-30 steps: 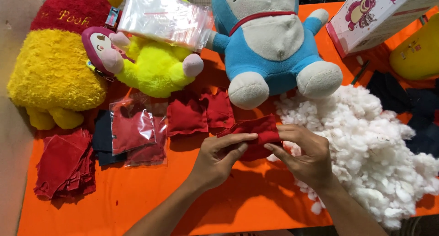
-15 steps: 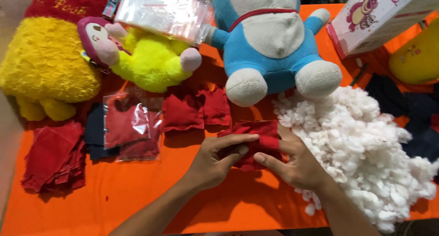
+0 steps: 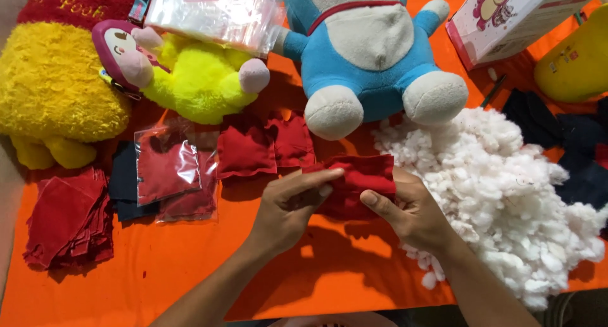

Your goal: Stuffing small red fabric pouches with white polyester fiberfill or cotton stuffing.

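Two bare hands hold a small red cloth pouch (image 3: 358, 178) above the orange worktop (image 3: 190, 270). The left hand (image 3: 288, 206) and right hand (image 3: 411, 213) both pinch it with closed fingers. White stuffing (image 3: 506, 194) lies just right; a blue plush toy (image 3: 370, 54) sits behind.

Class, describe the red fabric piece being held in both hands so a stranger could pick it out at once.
Start at the big blue plush toy on the orange table. Just below its feet, the left hand and right hand pinch a red fabric piece. Unlike the other red pieces lying loose further left, it is gripped, beside the white stuffing.
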